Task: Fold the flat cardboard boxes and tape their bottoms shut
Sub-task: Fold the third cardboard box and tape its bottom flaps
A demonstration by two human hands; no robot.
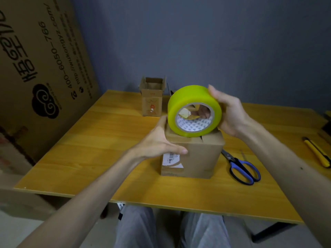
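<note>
A small brown cardboard box (198,158) stands on the yellow wooden table (89,149), its flaps folded shut on top, a torn white label on its front. My left hand (161,142) holds the box at its upper left corner, thumb across the front face. My right hand (227,113) grips a big roll of yellow tape (193,104) and holds it on edge just over the box's top, core hole toward me. A second small box (152,99) stands at the table's far side with its top flaps open.
Blue-handled scissors (241,167) lie right of the box. A yellow utility knife (317,151) rests near the table's right edge. A very large printed cardboard carton (35,68) leans at the left. My grey-trousered knees (170,230) are under the near edge.
</note>
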